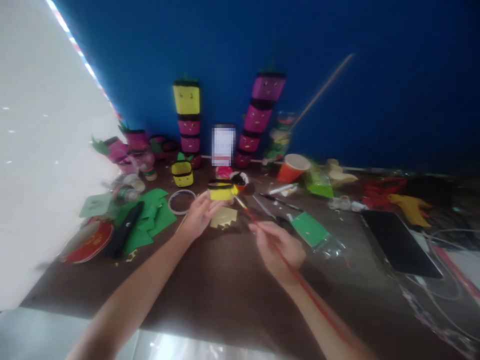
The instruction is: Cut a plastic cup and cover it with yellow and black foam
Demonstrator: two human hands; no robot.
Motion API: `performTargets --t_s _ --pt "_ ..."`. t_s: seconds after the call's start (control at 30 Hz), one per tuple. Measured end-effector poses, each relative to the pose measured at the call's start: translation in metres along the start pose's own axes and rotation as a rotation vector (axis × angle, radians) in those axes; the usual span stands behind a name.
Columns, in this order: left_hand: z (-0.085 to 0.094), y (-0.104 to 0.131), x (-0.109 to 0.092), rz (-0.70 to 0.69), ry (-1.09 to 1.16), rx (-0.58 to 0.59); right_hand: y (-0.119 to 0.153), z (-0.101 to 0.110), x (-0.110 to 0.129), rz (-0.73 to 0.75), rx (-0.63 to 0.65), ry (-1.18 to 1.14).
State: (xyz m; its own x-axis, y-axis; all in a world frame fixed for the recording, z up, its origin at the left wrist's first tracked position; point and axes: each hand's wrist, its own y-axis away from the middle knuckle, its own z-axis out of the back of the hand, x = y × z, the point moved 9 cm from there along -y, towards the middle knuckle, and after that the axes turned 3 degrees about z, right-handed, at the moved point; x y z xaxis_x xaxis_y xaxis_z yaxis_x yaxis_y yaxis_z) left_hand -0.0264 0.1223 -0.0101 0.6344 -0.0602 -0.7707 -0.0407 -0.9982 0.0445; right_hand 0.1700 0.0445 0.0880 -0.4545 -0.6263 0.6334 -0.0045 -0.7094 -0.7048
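Observation:
My left hand (pixel 200 216) is closed around a small yellow cup (pixel 221 192) with a black rim, held just above the table. In my right hand (pixel 279 250) is a long red-handled paintbrush (pixel 245 206), pinched near its front part. Its yellow tip meets the right side of the cup, where bright yellow shows. Below the cup lies a pale yellow cut paper piece (pixel 224 218). Another yellow cup (pixel 182 174) with a black rim and small face stands behind my left hand. A small pot of dark contents (pixel 240 181) sits behind the brush tip.
Stacked purple and yellow cups (pixel 190 127) and a leaning purple stack (pixel 257 119) stand against the blue wall. Green sheets (pixel 146 222) and a tape roll (pixel 182 201) lie left. An orange cup (pixel 292 169), green packet (pixel 309 229) and dark tablet (pixel 401 242) are right.

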Motion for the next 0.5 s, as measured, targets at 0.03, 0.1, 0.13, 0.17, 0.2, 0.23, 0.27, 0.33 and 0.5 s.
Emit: performTargets --t_s 0.03,0.1,0.13,0.17,0.2,0.23,0.27,0.33,0.5 --pt "0.000 0.000 0.000 -0.001 0.004 0.003 0.000 -0.001 0.001 0.010 0.006 0.003" --pt "0.001 0.000 0.001 -0.003 0.014 0.006 -0.001 -0.001 0.005 0.036 0.016 0.000" --pt "0.002 0.000 0.001 -0.004 0.020 0.007 -0.001 -0.002 0.006 0.047 0.025 -0.002" --pt "0.002 0.000 0.001 -0.005 0.024 0.006 -0.002 -0.003 0.008 0.057 0.039 -0.002" --pt "0.002 0.000 0.002 -0.005 0.026 0.007 -0.002 -0.004 0.009 0.063 0.050 0.000" --pt "0.002 0.000 0.002 -0.005 0.027 0.007 -0.002 -0.005 0.010 0.065 0.055 0.002" --pt "0.002 0.000 0.002 -0.006 0.026 0.006 -0.002 -0.005 0.010 0.068 0.061 0.004" --pt "0.002 0.001 0.002 -0.010 0.028 0.005 -0.003 -0.005 0.011 0.078 0.067 0.005" --pt "0.003 0.001 0.001 -0.009 0.028 -0.026 -0.004 -0.007 0.013 0.103 0.089 -0.016"
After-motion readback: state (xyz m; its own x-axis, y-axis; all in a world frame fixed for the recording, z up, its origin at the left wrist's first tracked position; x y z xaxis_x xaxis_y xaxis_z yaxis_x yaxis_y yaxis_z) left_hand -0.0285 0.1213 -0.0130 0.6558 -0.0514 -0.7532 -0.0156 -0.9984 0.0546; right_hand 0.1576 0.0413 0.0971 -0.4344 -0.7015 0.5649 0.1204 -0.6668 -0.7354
